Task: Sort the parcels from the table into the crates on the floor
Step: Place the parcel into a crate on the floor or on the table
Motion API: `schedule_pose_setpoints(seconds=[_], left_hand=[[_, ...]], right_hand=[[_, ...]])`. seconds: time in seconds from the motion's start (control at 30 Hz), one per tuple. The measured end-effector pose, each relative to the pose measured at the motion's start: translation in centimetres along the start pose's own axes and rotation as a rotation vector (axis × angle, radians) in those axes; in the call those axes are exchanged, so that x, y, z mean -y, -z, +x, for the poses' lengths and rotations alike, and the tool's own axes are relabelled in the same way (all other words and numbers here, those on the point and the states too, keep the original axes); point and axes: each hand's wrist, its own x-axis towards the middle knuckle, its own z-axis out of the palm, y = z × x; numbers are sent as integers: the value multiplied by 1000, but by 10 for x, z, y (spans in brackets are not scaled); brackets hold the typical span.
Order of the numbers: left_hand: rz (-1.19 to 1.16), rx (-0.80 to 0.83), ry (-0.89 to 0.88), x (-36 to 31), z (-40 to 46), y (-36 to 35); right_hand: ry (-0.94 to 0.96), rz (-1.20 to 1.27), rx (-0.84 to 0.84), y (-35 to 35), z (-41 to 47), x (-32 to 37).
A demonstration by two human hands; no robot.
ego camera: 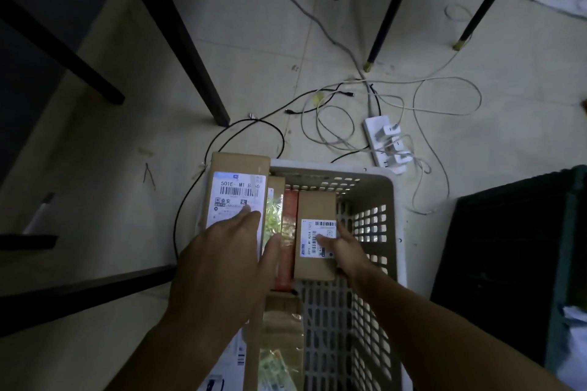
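Left hand (228, 251), fingers nearly straight, presses labelled cardboard parcel (236, 197) at crate's 9 o'clock edge. Right hand (344, 246) grips smaller parcel (316, 241) at its 3 o'clock side inside grey crate (371, 219). Boxes look stiff, light; hold by side faces.

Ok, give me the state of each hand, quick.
Left hand: open, straight fingers resting on the large labelled cardboard parcel.
Right hand: holding the smaller labelled cardboard parcel.

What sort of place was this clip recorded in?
Probably an ordinary room used as a makeshift sorting spot: tiled floor, power strip with loose cables, table legs, a perforated crate of labelled parcels.
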Motion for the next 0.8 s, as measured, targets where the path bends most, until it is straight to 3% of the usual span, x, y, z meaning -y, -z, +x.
schedule_pose_setpoints(seconds=[0.17,0.43,0.6,0.8], left_hand=[[38,-44,-36,4,1,-5],[28,14,-40,9,0,-6],[9,154,-26,6,-3,3],[111,424,-45,-15,-23,47]], right_hand=[[28,-74,-40,-6,24,-13],[8,-225,-127,-8,30,-12],[72,-539,-126,-14,-21,20],[236,-955,50,3,-155,111]])
